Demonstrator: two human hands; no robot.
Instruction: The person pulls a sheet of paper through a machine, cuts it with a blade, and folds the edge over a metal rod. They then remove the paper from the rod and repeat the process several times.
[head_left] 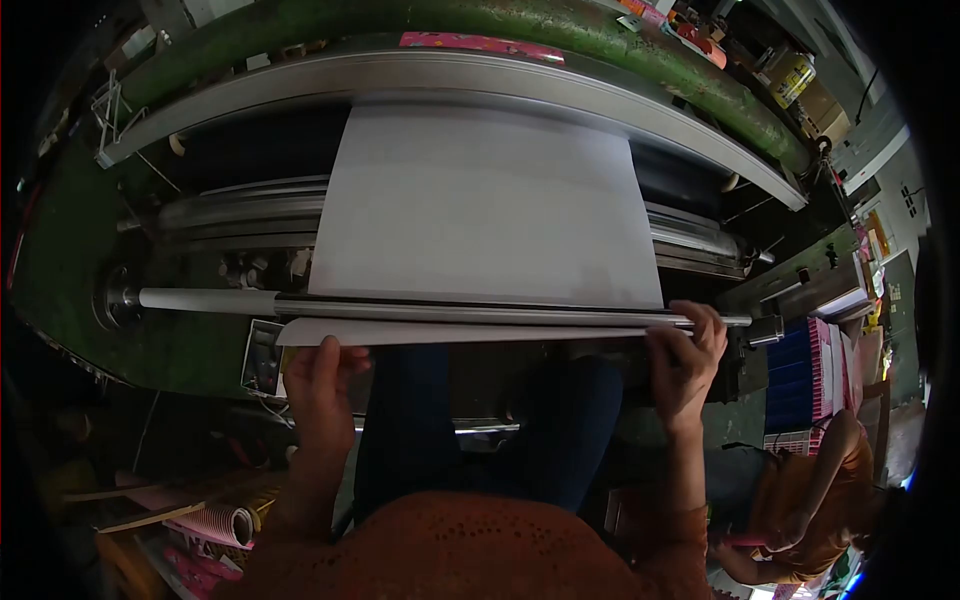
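Note:
A wide white sheet comes down from under a curved metal bar to a thin metal roller. Below the roller hangs the sheet's loose edge. My left hand pinches the left end of this edge between thumb and fingers. At the right end, my right hand has its fingers closed on the sheet's edge and against the roller.
A green pipe runs across the back. A round metal hub bears the roller at the left. Another person is at the lower right, near blue and pink stacks. Rolled material lies lower left.

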